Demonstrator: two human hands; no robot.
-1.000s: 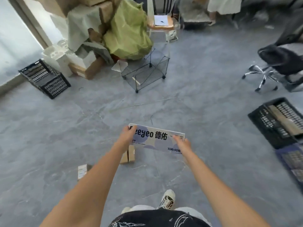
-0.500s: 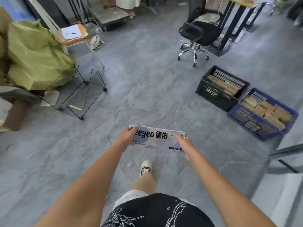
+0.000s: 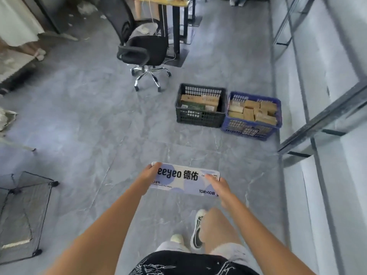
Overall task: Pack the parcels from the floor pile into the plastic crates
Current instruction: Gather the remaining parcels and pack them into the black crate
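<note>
I carry a long white and lilac parcel [image 3: 185,180] printed with dark lettering, held level in front of me above the floor. My left hand [image 3: 148,175] grips its left end and my right hand [image 3: 219,186] grips its right end. Ahead on the floor stand two plastic crates side by side: a black crate [image 3: 198,117] with large cardboard boxes inside, and to its right a blue crate [image 3: 248,128] filled with several small brown parcels. Both crates are well beyond the parcel.
A black office chair [image 3: 143,50] on a chrome base stands behind the crates, left of a desk leg [image 3: 175,26]. A wire mesh cage [image 3: 21,213] lies at the lower left. A glass partition with metal frames [image 3: 321,116] runs along the right side.
The view has swung right from the floor pile toward the crates, which now sit ahead near the middle. The parcel stays gripped in both hands as I step forward.
</note>
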